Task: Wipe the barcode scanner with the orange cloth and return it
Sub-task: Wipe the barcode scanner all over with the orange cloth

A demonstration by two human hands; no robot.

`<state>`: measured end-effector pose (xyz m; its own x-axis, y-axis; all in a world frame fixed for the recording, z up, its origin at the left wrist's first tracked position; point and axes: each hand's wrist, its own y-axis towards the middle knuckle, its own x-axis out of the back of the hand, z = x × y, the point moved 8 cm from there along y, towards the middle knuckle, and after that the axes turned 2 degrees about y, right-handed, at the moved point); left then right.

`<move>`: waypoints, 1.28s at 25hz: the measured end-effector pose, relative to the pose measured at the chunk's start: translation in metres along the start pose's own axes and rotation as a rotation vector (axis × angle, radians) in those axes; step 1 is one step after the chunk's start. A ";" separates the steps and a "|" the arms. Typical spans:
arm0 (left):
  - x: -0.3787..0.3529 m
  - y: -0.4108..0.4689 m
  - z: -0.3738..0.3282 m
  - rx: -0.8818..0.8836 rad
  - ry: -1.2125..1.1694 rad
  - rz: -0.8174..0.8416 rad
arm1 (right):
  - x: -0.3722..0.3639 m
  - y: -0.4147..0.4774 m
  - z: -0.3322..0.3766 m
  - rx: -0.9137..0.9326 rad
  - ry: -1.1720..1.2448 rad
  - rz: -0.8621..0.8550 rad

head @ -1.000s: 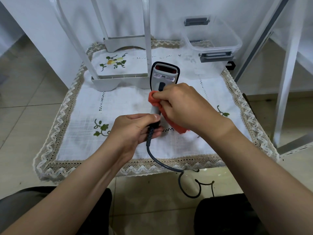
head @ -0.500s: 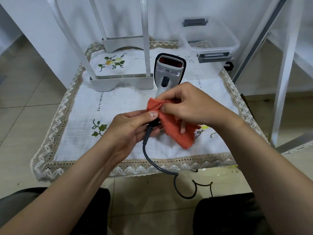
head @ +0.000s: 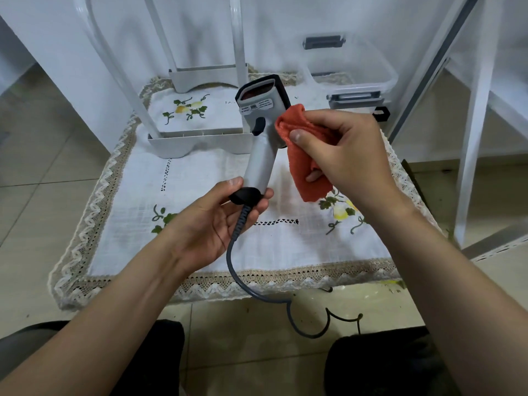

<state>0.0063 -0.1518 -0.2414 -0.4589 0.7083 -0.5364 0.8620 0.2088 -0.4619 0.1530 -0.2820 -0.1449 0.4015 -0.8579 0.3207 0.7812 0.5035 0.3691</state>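
A grey barcode scanner [head: 262, 155] with a black base and a dark cable [head: 248, 287] is held above the table, head tilted away from me. My left hand [head: 211, 221] pinches its black base between thumb and fingers. My right hand [head: 345, 150] grips a bunched orange cloth [head: 303, 150], which touches the right side of the scanner's head. The cable hangs down past the table's front edge to the floor.
A white embroidered tablecloth [head: 200, 241] with a lace border covers the low table. A white plastic rack [head: 197, 138] stands at the back, a clear plastic bin [head: 348, 72] at the back right. White frame legs [head: 474, 110] rise on the right. My knees show at the bottom.
The scanner has been raised and tilted. My right hand slid the cloth from the lower handle up to the right side of the head. My left hand shifted to the base.
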 end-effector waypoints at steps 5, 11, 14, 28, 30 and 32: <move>-0.004 0.000 0.006 0.024 0.017 0.026 | -0.005 0.000 -0.003 0.085 -0.156 -0.059; -0.001 0.001 0.006 0.021 0.052 0.009 | -0.016 0.000 -0.005 0.080 -0.153 0.031; -0.002 0.000 0.004 0.015 0.058 0.009 | -0.014 -0.001 -0.003 0.088 -0.163 0.002; -0.003 -0.002 0.000 0.013 0.066 0.022 | -0.016 0.000 0.001 0.055 -0.038 0.120; -0.003 -0.002 0.001 0.015 0.066 0.026 | -0.015 0.000 -0.001 0.025 -0.035 0.117; -0.004 -0.001 0.002 0.017 0.062 0.033 | -0.012 0.000 -0.004 -0.004 -0.019 0.075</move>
<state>0.0065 -0.1565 -0.2401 -0.4152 0.7555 -0.5068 0.8727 0.1733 -0.4565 0.1503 -0.2718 -0.1517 0.4493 -0.8159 0.3640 0.7513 0.5655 0.3402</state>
